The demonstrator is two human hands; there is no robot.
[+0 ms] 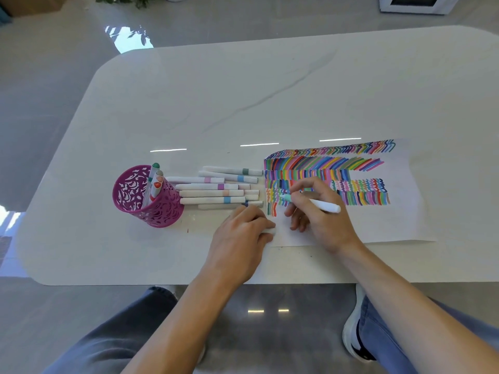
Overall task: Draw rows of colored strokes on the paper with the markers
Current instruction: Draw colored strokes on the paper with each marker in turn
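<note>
Right hand grips a white-barrelled marker with a mint-green tip, thumb and forefinger pinching it low. The tip is on or just above the sheet of white paper, at the left end of the lowest, barely started row of coloured strokes. The paper lies flat on the near right part of the glossy white marble-look tabletop.

Left hand rests knuckles-up on the paper's left edge with its fingers curled under. Whether they hold something, perhaps a cap, I cannot tell.

The likeliest trouble is smearing: the right hand's lower fingers rest on the paper just below the fresh marks and could drag wet ink. The tip sits close under the wavy row above, so a long stroke would probably run into it. The rows start hard against the paper's left edge, where a slip would mark the tabletop. If the left hand eases off, the sheet may slide on the slick surface.

Just left of the paper, a row of loose white markers with pastel bands lies side by side, and a nudge could set them rolling. Beyond them a purple cut-out metal pen cup holds a few more.

No brand, label or writing is legible.
</note>
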